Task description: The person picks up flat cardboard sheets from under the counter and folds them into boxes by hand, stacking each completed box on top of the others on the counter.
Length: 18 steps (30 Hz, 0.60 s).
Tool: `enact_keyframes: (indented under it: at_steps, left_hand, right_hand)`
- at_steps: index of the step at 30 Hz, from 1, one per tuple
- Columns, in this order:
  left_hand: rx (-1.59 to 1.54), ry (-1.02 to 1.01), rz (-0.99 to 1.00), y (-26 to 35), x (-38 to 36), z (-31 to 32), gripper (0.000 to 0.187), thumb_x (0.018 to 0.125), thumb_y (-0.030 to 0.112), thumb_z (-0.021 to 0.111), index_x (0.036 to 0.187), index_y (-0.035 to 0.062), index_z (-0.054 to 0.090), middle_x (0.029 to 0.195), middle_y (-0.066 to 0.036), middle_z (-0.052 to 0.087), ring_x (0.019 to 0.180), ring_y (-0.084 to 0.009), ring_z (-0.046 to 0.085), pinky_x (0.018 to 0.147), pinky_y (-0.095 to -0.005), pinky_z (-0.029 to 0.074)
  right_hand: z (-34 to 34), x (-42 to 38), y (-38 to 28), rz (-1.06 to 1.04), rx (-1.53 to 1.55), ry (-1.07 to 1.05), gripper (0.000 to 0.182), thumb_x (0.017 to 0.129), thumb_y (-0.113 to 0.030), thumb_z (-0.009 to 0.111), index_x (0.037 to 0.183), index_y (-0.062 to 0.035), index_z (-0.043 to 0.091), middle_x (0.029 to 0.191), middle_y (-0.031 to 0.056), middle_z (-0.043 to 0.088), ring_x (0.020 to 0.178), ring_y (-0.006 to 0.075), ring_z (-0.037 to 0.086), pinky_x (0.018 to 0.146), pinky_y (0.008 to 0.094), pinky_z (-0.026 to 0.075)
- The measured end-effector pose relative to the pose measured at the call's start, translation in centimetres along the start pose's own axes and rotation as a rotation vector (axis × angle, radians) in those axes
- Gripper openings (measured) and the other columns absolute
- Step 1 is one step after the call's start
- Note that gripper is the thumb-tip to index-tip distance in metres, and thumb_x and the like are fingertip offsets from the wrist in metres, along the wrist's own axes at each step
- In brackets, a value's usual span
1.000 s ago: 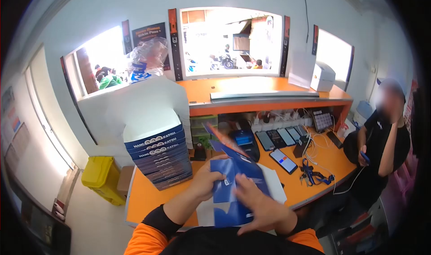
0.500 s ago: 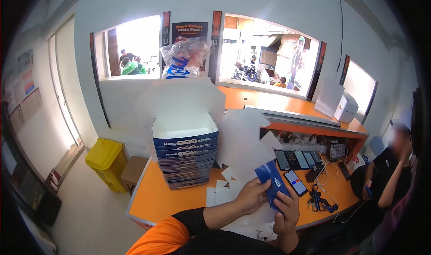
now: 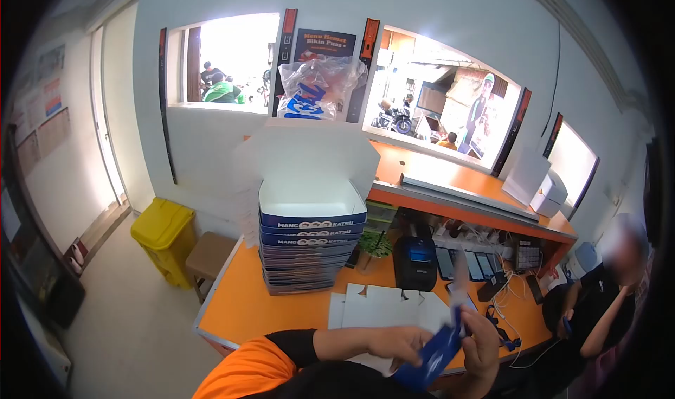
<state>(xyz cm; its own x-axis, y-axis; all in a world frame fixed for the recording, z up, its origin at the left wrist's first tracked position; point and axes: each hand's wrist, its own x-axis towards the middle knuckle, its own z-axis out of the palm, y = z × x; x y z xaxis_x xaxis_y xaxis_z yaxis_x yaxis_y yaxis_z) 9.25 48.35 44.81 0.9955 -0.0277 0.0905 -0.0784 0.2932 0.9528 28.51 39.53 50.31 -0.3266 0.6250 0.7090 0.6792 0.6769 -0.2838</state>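
Low over the orange counter (image 3: 232, 307), a blue-and-white cardboard box blank (image 3: 437, 357) is seen nearly edge-on, partly blurred. My left hand (image 3: 399, 343) grips its blue side, with the fingers closed on it. On the other side, my right hand (image 3: 480, 339) pinches the same blank near its upper end. Flat white box blanks (image 3: 394, 306) lie beneath and just beyond my hands. To the left stands a tall stack of folded open boxes (image 3: 313, 232), dark blue outside and white inside, with "MANG KATSU" lettering and lids raised.
A black receipt printer (image 3: 415, 264), a small plant (image 3: 375, 244) and several phones (image 3: 465, 264) with cables stand behind the blanks. A yellow bin (image 3: 163, 237) and a brown stool (image 3: 211, 255) are at left. Another person (image 3: 598, 286) sits at right, holding a phone.
The box blank has swung from facing me to nearly edge-on and come lower, uncovering the printer and plant. My right hand has moved right. The view has shifted slightly.
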Motion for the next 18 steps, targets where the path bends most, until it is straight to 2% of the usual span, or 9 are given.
enact_keyframes:
  at_steps: [1,3,4,7,11,13,14,16,18]
  left_hand:
    - [0.006,-0.133,-0.059,-0.5,-0.2,0.1,0.05,0.077,0.007,0.058,0.122,0.0001,0.037,0.104,-0.009,0.057,0.085,-0.0148,0.06,0.065,-0.0259,0.052]
    - [-0.201,-0.1,0.026,-2.4,0.5,0.4,0.053,0.074,0.006,0.06,0.122,-0.0017,0.037,0.104,-0.009,0.057,0.089,-0.0152,0.059,0.073,-0.0273,0.05]
    - [-0.303,-0.084,0.07,-3.0,0.7,0.5,0.055,0.073,0.005,0.061,0.121,-0.0025,0.037,0.104,-0.009,0.057,0.091,-0.0153,0.059,0.077,-0.0279,0.049]
    - [-0.458,-0.14,0.088,-2.9,0.2,0.7,0.059,0.069,0.004,0.063,0.122,-0.0024,0.037,0.108,-0.009,0.055,0.099,-0.0165,0.055,0.087,-0.0291,0.044]
    - [-0.38,-0.164,0.116,-3.1,-0.5,0.9,0.067,0.069,0.013,0.069,0.125,-0.0032,0.034,0.115,-0.011,0.052,0.104,-0.0172,0.052,0.09,-0.029,0.041]
    - [-0.504,-0.08,0.127,-3.3,-1.2,0.6,0.072,0.07,0.02,0.071,0.126,-0.004,0.032,0.117,-0.012,0.05,0.105,-0.0178,0.051,0.091,-0.0286,0.04]
    - [-0.454,-0.092,0.163,-3.1,-1.8,-0.1,0.074,0.073,0.033,0.07,0.125,-0.0061,0.035,0.117,-0.013,0.051,0.105,-0.0188,0.051,0.089,-0.0295,0.041]
    - [0.044,-0.239,0.147,-4.0,-3.5,-5.2,0.075,0.075,0.044,0.065,0.122,-0.008,0.04,0.118,-0.015,0.05,0.107,-0.0206,0.051,0.089,-0.0311,0.041]
    - [0.018,-0.156,0.286,-1.9,-6.9,-4.3,0.083,0.074,0.059,0.058,0.116,-0.012,0.045,0.106,-0.017,0.058,0.103,-0.0212,0.054,0.081,-0.0288,0.047]
  right_hand:
    - [-0.5,1.0,-0.5,0.073,-0.006,-0.111,0.037,0.079,-0.024,0.057,0.105,0.0018,0.056,0.095,0.0183,0.059,0.083,0.0291,0.06,0.071,0.0359,0.046]
    - [-1.2,2.4,-1.3,0.222,-0.023,-0.334,0.031,0.079,-0.019,0.057,0.103,0.0003,0.058,0.086,0.016,0.061,0.082,0.028,0.061,0.069,0.0348,0.046]
    - [-1.4,2.8,-1.7,0.292,-0.045,-0.333,0.029,0.077,-0.019,0.06,0.1,-0.0024,0.06,0.085,0.0132,0.061,0.079,0.0261,0.06,0.067,0.0323,0.047]
    - [-1.7,4.1,-2.0,-0.005,0.027,-0.518,0.03,0.074,-0.023,0.064,0.098,-0.0055,0.063,0.081,0.0109,0.061,0.075,0.0253,0.059,0.066,0.0311,0.046]
    - [-0.2,4.6,-1.2,-0.142,0.299,-0.905,0.033,0.07,-0.026,0.069,0.1,-0.0113,0.064,0.085,0.0076,0.059,0.078,0.0244,0.057,0.069,0.0314,0.045]
    - [-0.6,5.5,-2.3,-0.11,0.204,-0.765,0.045,0.061,-0.031,0.076,0.098,-0.0085,0.061,0.088,0.0083,0.057,0.085,0.0257,0.055,0.075,0.0332,0.044]
    - [-0.6,5.4,-2.3,-0.081,0.125,-0.678,0.048,0.059,-0.033,0.077,0.096,-0.0076,0.06,0.088,0.0089,0.056,0.086,0.0267,0.055,0.076,0.0338,0.043]
    - [-1.1,4.5,-1.1,-0.05,0.016,-0.542,0.063,0.05,-0.038,0.083,0.095,-0.0044,0.055,0.086,0.0086,0.054,0.09,0.0261,0.055,0.077,0.0356,0.043]
    - [-1.4,2.6,1.1,0.058,0.297,-0.174,0.067,0.054,-0.04,0.081,0.102,-0.0032,0.051,0.092,0.0082,0.055,0.095,0.0239,0.054,0.08,0.0367,0.044]
